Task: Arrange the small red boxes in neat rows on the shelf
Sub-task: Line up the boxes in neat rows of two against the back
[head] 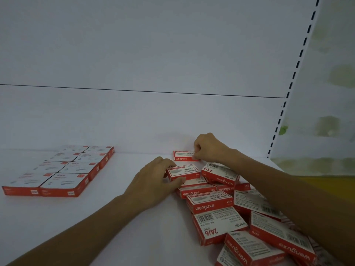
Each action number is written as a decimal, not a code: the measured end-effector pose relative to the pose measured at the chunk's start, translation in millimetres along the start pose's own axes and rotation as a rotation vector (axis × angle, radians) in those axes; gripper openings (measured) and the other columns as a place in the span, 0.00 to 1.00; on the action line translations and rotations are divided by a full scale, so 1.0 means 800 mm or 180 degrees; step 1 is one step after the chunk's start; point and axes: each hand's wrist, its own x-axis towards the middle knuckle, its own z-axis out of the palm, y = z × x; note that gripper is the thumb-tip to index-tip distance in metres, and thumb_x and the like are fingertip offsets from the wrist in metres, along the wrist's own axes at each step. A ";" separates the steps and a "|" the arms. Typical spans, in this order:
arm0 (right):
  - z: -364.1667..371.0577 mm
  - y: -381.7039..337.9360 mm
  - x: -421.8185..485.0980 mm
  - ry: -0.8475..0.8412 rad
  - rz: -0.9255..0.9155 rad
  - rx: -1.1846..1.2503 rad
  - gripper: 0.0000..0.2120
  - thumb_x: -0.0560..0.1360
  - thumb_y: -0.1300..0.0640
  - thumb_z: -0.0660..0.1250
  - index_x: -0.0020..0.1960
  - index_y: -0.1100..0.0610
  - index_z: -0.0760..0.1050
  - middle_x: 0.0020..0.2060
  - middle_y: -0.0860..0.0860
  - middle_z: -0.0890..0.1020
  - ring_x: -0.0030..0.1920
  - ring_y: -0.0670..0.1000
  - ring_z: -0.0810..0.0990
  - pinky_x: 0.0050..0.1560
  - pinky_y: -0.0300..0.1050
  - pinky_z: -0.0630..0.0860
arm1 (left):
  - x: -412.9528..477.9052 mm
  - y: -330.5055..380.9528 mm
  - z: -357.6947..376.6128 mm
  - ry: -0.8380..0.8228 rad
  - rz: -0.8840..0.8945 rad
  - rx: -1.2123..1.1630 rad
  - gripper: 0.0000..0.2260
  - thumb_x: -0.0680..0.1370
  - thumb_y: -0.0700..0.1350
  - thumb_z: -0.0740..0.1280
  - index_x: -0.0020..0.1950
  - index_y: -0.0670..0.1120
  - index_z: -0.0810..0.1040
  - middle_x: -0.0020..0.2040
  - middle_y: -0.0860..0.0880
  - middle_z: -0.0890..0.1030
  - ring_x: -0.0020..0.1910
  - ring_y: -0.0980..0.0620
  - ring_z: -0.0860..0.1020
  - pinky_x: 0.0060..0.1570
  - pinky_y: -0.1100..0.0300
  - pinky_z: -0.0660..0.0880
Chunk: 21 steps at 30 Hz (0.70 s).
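A red Wengu box (184, 156) lies flat at the back edge of the shelf (115, 179), right by the back wall (134, 121). The right hand (209, 148) pinches its right end with curled fingers. Just in front of it is a second red box (183, 172). The left hand (153, 182) holds this one, with its fingers bent over the left end and its thumb at the front edge. This box rests on the pile of red boxes (211, 203). The pile spreads to the front right corner, and its boxes are tipped and turned every way. Over to the left, a tidy block of red boxes (57, 169) runs out from the back edge, two across and four deep, with sides touching. A wide strip of white shelf lies between the block and the pile. A slotted post (282, 112) stands at the back right corner.
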 end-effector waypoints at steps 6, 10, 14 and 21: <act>0.004 -0.007 -0.005 0.0084 0.0160 -0.0097 0.09 0.72 0.56 0.69 0.42 0.62 0.74 0.44 0.58 0.81 0.41 0.53 0.79 0.43 0.46 0.76 | -0.001 0.003 -0.004 -0.0004 -0.0001 -0.0132 0.19 0.73 0.58 0.65 0.60 0.52 0.73 0.55 0.54 0.76 0.48 0.58 0.73 0.47 0.67 0.69; -0.009 -0.003 -0.014 -0.0309 0.0296 -0.0001 0.13 0.76 0.50 0.63 0.49 0.60 0.74 0.48 0.55 0.81 0.47 0.54 0.80 0.43 0.43 0.75 | -0.004 0.005 -0.008 0.0023 0.0020 -0.0186 0.20 0.73 0.57 0.66 0.62 0.51 0.73 0.56 0.52 0.76 0.49 0.57 0.73 0.48 0.66 0.70; -0.029 0.005 -0.041 -0.0765 0.0496 0.0561 0.22 0.78 0.40 0.50 0.52 0.55 0.76 0.46 0.51 0.80 0.42 0.48 0.78 0.38 0.39 0.73 | -0.003 0.002 -0.008 0.0195 0.0061 -0.0283 0.20 0.73 0.55 0.66 0.63 0.50 0.72 0.57 0.52 0.75 0.50 0.58 0.72 0.44 0.72 0.66; -0.011 -0.004 -0.090 -0.0611 0.0239 0.0544 0.14 0.77 0.44 0.56 0.47 0.47 0.78 0.41 0.43 0.82 0.36 0.44 0.82 0.33 0.33 0.73 | -0.004 0.001 -0.006 0.0504 0.0121 -0.0420 0.20 0.73 0.54 0.67 0.64 0.51 0.72 0.56 0.53 0.75 0.48 0.60 0.70 0.40 0.78 0.62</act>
